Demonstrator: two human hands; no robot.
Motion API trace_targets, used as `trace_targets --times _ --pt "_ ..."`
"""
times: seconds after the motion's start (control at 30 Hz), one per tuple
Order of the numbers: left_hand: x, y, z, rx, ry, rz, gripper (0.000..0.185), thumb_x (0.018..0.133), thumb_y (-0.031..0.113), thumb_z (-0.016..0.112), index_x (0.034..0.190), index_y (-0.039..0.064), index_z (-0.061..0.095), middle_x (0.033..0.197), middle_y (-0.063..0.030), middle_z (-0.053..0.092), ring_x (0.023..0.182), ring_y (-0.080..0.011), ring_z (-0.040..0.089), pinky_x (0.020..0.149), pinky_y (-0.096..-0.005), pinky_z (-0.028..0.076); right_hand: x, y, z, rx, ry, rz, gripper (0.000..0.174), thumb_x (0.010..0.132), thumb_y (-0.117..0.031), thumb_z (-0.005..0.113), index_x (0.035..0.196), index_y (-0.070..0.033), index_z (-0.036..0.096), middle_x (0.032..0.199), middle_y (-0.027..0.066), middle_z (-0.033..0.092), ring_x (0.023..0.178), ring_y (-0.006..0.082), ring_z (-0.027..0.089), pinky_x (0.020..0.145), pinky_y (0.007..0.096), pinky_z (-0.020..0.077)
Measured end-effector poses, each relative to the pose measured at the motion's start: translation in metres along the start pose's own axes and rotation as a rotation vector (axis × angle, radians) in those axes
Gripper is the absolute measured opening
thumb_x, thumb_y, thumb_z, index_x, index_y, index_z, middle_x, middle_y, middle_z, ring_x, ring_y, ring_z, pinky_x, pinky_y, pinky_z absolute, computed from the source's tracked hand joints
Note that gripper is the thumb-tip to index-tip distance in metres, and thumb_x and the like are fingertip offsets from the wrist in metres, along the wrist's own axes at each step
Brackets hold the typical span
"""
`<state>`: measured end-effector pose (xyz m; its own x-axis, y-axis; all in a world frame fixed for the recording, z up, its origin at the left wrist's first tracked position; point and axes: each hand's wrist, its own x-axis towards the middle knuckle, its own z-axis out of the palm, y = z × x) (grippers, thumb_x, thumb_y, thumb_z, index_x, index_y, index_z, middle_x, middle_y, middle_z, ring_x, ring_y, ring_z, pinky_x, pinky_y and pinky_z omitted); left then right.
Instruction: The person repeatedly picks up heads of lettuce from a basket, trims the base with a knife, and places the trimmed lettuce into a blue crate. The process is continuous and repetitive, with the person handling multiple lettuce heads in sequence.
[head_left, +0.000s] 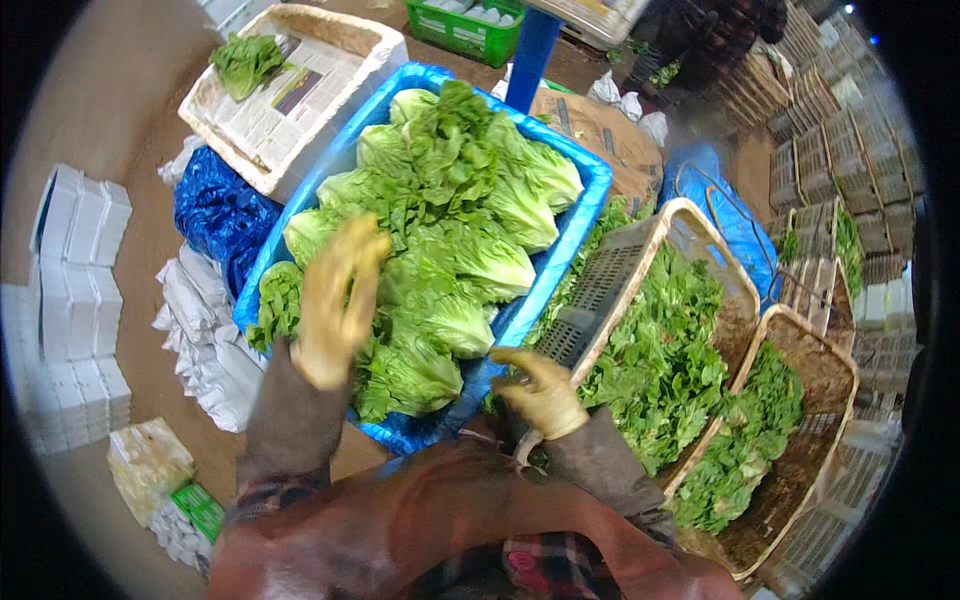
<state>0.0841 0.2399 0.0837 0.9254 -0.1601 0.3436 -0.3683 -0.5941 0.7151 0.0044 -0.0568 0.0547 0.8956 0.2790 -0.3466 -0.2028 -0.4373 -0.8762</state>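
Note:
Heads of lettuce (487, 262) fill a crate (262, 285) lined with blue plastic in front of me. My left hand (339, 300), in a yellowish glove, is over the crate's left side, against or just above the lettuce. Its fingers are slightly apart and blurred, and no held thing shows. A smaller leafy head (277, 304) lies beside that wrist at the crate's edge. My right hand (544, 394), gloved alike, is by the near right corner of the crate. Its fingers are bent and apart, with nothing visible between them.
To the right, a plastic basket (739, 262) and a second basket (840, 360) hold loose leaves. A newspaper-lined foam box (367, 34) with one lettuce stands at the upper left. White packets (225, 360) lie on the floor at left. A person (697, 45) is at the upper right.

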Motion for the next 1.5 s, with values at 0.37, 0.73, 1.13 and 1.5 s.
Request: trace_targets --times 0.37,0.73,1.13,1.5 --pt "-0.146 -0.082 0.071 -0.982 -0.004 -0.809 0.054 0.097 0.017 0.051 0.15 0.014 0.04 0.123 -0.0026 0.062 0.052 -0.0018 0.037 0.046 -0.0156 0.032 -0.011 0.047 0.103 -0.445 -0.224 -0.391 0.017 0.085 -0.008 0.06 0.102 -0.005 0.063 0.096 0.0105 0.063 0.091 0.0274 0.066 0.075 0.039 0.0559" --pt "-0.126 -0.01 0.035 0.832 0.135 0.165 0.062 0.103 0.049 0.04 0.142 0.001 0.049 0.152 -0.0247 0.037 0.144 -0.0382 0.029 0.118 -0.0512 0.024 -0.252 0.19 -0.215 -0.019 0.477 -0.146 0.049 0.093 -0.025 0.064 0.141 -0.018 0.053 0.147 0.0167 0.047 0.138 0.0318 0.042 0.115 0.0412 0.0337" --pt "-0.1 0.279 0.336 -0.384 -0.321 0.131 0.041 0.102 0.025 0.053 0.136 0.001 0.053 0.145 -0.0178 0.048 0.134 -0.0289 0.046 0.113 -0.0434 0.034 -0.417 0.402 -0.309 -0.5 -0.195 0.963 0.077 0.078 -0.035 0.081 0.144 -0.014 0.048 0.135 0.015 0.058 0.122 0.0311 0.058 0.097 0.0457 0.0503" --pt "-0.109 0.29 0.4 -1.343 -0.995 -0.909 0.085 0.082 0.04 0.078 0.15 0.01 0.037 0.144 -0.0114 0.05 0.132 -0.0278 0.047 0.112 -0.0451 0.037 -0.335 0.171 -0.187 -0.275 0.68 -0.112 0.025 0.083 -0.006 0.069 0.108 -0.007 0.068 0.086 0.0111 0.065 0.076 0.0291 0.065 0.069 0.0376 0.0535"
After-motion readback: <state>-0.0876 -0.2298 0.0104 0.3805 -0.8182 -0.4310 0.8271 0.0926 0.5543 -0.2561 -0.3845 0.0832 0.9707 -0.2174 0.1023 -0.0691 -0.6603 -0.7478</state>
